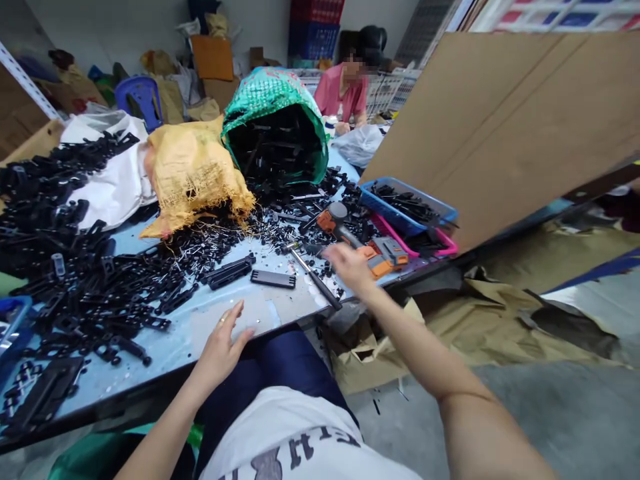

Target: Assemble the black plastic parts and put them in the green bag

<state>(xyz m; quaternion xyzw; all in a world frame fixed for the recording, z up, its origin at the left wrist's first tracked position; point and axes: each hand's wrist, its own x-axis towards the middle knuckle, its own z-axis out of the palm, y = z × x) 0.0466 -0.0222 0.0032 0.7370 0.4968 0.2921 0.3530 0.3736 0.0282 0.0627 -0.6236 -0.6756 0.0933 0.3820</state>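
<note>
My left hand [223,343] hovers at the table's front edge, fingers apart, with nothing in it. Further right, my right hand [349,268] is over the table beside an orange and grey power drill [383,257]; its fingers are blurred. A hammer [316,277] lies slanted between my hands, its head pointing away from me. Left of the hammer is a flat black rectangular part [273,279], and beside that several long black parts [229,272] lie together. Loose screws and small black pieces [200,257] are scattered behind them.
A green sack [275,87] of black parts and a yellow sack [193,160] stand at the back. Blue [440,210] and pink [445,248] baskets sit at the right, near a large cardboard sheet [505,127]. Black parts heap up at the left. Across the table sits a person [333,90].
</note>
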